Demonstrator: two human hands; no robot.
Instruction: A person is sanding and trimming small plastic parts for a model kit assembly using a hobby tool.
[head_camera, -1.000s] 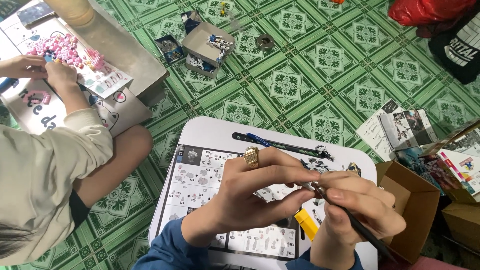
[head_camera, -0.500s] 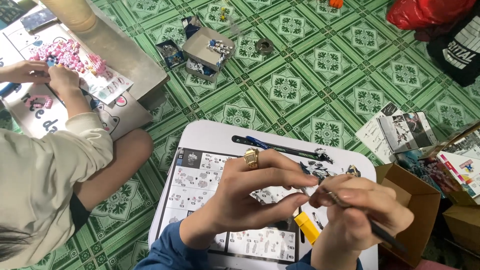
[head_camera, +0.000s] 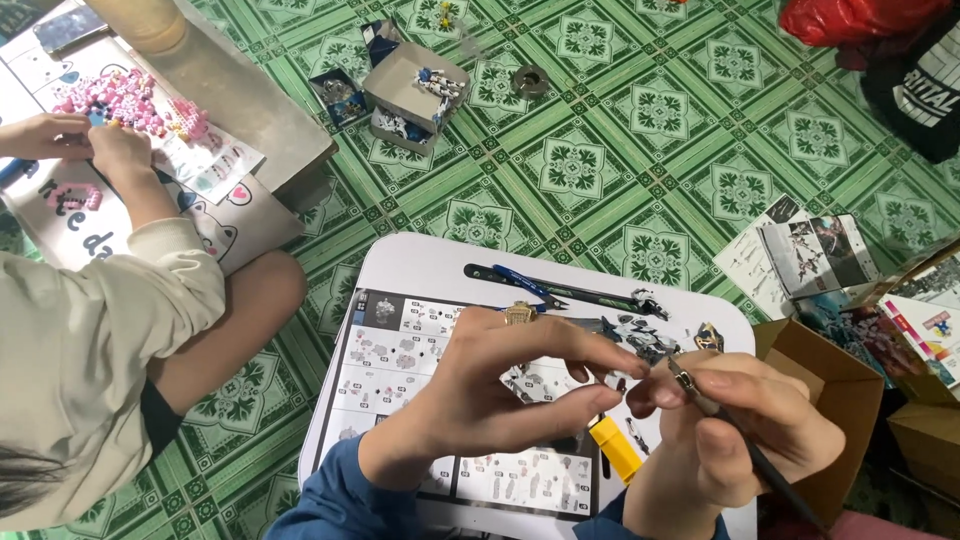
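A thin dark tool (head_camera: 745, 445) is gripped by the right hand (head_camera: 745, 430) — tip up-left, twd a small part (head_camera: 618, 381) pinched by left hand (head_camera: 500, 395) fingertips.

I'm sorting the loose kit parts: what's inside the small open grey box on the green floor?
The small grey box holds a few white and blue model pieces near its rim. Whatever lies deeper is hidden by the box walls and flap.
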